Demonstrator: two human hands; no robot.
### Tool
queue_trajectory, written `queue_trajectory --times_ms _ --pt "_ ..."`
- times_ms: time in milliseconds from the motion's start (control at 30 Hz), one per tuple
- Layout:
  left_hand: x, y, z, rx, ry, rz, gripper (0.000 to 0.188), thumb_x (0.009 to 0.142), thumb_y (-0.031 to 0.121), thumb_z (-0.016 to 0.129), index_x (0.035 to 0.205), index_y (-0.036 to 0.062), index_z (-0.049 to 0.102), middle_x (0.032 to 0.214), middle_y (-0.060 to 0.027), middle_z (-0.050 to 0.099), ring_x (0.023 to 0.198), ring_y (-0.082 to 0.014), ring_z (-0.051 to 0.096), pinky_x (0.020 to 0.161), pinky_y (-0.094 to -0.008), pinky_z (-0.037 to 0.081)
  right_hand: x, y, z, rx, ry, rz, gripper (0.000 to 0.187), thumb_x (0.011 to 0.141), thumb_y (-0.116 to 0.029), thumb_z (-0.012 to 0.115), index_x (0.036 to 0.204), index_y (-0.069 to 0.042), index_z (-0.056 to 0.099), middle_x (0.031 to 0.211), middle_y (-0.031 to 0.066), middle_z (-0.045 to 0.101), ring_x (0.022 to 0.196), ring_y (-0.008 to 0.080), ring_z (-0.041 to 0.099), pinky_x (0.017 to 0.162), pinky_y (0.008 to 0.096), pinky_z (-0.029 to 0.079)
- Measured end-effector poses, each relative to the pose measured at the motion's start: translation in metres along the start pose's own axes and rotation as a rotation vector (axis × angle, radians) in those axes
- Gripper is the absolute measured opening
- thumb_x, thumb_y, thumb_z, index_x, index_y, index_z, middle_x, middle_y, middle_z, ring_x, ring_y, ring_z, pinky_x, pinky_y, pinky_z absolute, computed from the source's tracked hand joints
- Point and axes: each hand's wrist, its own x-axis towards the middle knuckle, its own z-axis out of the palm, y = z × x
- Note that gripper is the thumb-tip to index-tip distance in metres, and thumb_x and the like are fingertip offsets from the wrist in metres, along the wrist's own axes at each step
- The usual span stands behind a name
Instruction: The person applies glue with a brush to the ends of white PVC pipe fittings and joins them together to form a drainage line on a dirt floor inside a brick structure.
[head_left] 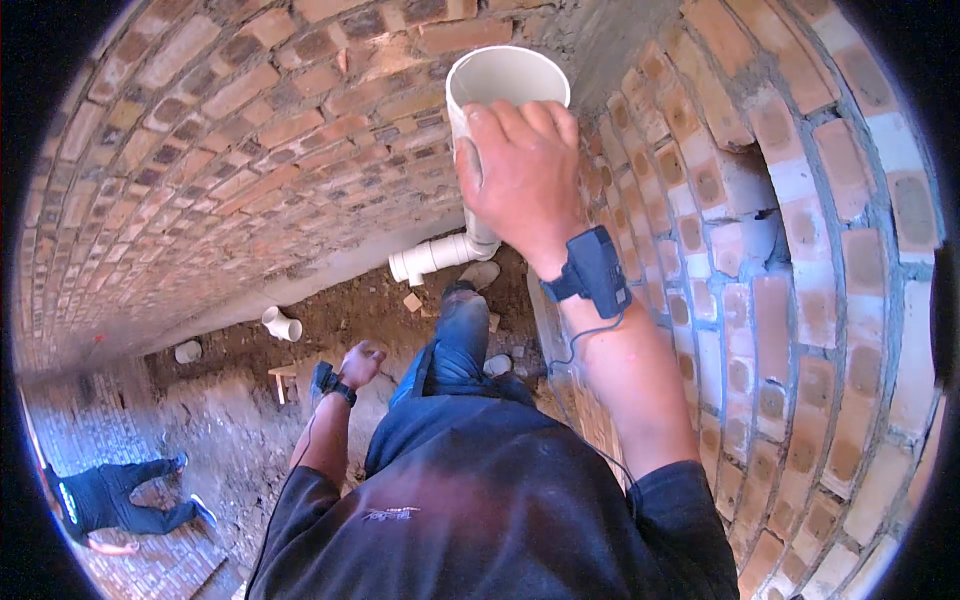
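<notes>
The upright white plastic pipe (pixel 480 140) is gripped near its open top end by the right hand (pixel 520 175), the fingers wrapped closed around it. The pipe stands in the corner between two brick walls (pixel 230 150), and an elbow joint (pixel 440 255) is seen at its bottom. The left hand (pixel 362 362) is held low over the dirt floor (pixel 340 320), fingers curled together, holding nothing.

Brick walls (pixel 230 150) crowd your pipe (pixel 500 110) left and right (pixel 800 260); only its open top is free. Your left hand (pixel 360 362) hangs in open air.
</notes>
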Motion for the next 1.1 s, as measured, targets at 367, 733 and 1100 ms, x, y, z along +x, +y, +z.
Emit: queue_trajectory --times_ms 367,733,1100 --pt "-0.044 0.045 -0.017 -0.194 -0.023 0.098 0.045 0.086 0.032 0.062 0.119 0.0015 0.061 0.117 -0.0198 0.066 0.111 -0.0310 0.063 0.095 -0.0378 0.049 0.000 0.003 -0.005 -0.039 -0.029 -0.027 0.017 0.077 -0.018 0.062 0.092 -0.009 0.064 0.088 0.0073 0.063 0.093 0.0274 0.058 0.093 0.0440 0.039" --pt "-0.088 -0.069 0.022 -0.172 -0.071 -0.093 0.061 0.085 0.035 0.064 0.129 -0.0065 0.052 0.123 -0.0242 0.062 0.119 -0.0327 0.058 0.101 -0.0379 0.044 0.001 0.003 -0.007 -0.112 -0.122 -0.049 0.028 0.082 -0.024 0.062 0.104 -0.007 0.062 0.099 0.0101 0.066 0.099 0.0295 0.059 0.096 0.0442 0.038" --pt "-0.026 0.015 0.030 -0.281 -0.084 0.128 0.047 0.086 0.033 0.062 0.121 0.0019 0.061 0.120 -0.0190 0.065 0.115 -0.0315 0.060 0.098 -0.0374 0.046 0.009 0.009 -0.021 -0.020 -0.264 -0.044 0.029 0.086 -0.025 0.060 0.108 -0.006 0.064 0.099 0.0119 0.067 0.098 0.0301 0.061 0.089 0.0439 0.041"
